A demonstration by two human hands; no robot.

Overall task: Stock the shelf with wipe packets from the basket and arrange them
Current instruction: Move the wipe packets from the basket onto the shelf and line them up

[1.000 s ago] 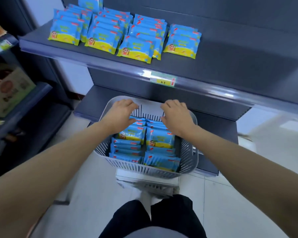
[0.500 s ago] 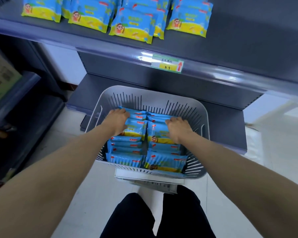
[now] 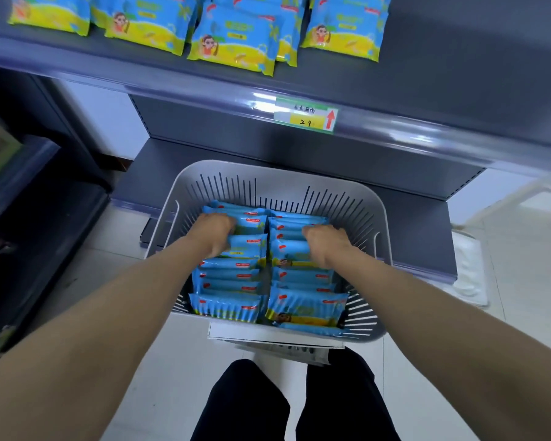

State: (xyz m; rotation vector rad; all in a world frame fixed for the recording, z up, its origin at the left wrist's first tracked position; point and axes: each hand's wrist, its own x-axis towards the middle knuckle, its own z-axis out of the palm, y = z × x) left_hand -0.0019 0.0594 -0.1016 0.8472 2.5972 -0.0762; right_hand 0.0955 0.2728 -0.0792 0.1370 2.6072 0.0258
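Note:
A grey slotted basket (image 3: 268, 175) stands in front of me on a white box. It holds two columns of blue and yellow wipe packets (image 3: 233, 305) standing on edge. My left hand (image 3: 213, 232) reaches into the left column, its fingers curled down around packets near the back. In the right column my right hand (image 3: 325, 241) does the same, fingers dug in around packets there. Above, the grey shelf (image 3: 458, 74) carries several rows of the same wipe packets (image 3: 236, 43) lying flat on its left part.
A price label (image 3: 306, 115) with a red arrow sits on the shelf's front rail. A lower grey shelf (image 3: 427, 224) runs behind the basket. Another dark shelving unit (image 3: 19, 173) stands at the left. My dark trouser legs (image 3: 245, 402) are below the basket.
Both hands have dropped from above the basket's far rim down into the packets and curled their fingers around them. My view has tilted down and closer to the basket.

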